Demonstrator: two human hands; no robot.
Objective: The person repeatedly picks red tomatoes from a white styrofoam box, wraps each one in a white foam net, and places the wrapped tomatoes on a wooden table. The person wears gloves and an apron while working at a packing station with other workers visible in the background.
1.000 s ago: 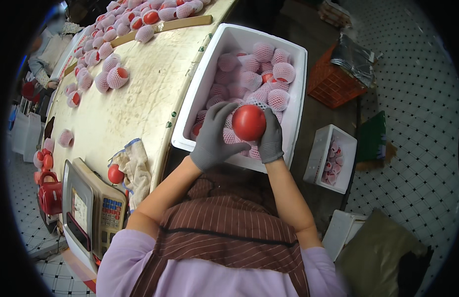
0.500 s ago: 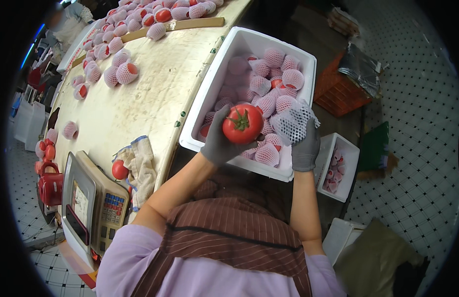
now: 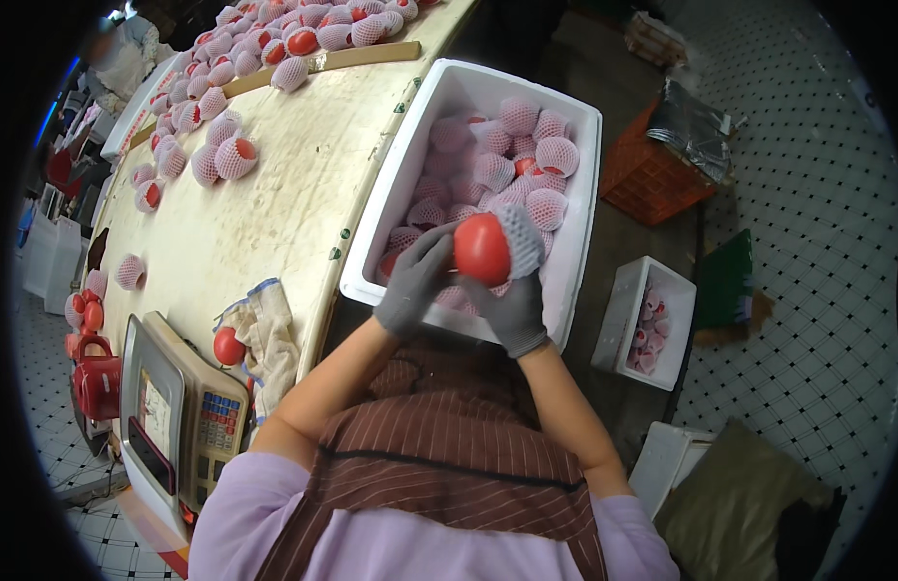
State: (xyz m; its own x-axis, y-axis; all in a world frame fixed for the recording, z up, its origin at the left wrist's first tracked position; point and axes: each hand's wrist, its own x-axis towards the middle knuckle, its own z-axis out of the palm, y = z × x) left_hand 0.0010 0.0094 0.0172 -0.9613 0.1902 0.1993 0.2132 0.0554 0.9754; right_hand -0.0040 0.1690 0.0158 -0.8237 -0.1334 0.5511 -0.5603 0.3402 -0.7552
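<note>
Over the near end of a white foam box (image 3: 582,213), a red tomato (image 3: 481,250) is held between my two gloved hands. A pale foam net sleeve (image 3: 522,242) caps its right side, leaving the left side bare. My left hand (image 3: 415,286), in a grey glove, is closed with its fingertips against the tomato's left side. The grey-gloved right hand (image 3: 515,312) grips the sleeve and the tomato from below right, its thumb under the fruit and its other fingers partly hidden. Many tomatoes in pinkish net sleeves (image 3: 493,172) fill the box below.
On the left stands a pale table (image 3: 294,145) with netted tomatoes behind a wooden strip (image 3: 367,58). A scale (image 3: 207,397), a cloth glove (image 3: 265,334) and a bare tomato (image 3: 228,346) lie nearer. Right are a smaller foam box (image 3: 614,320) and an orange crate (image 3: 652,179).
The tomato has turned and its green stem no longer shows. My right hand has moved left, bringing the sleeve from beside the tomato onto its right side.
</note>
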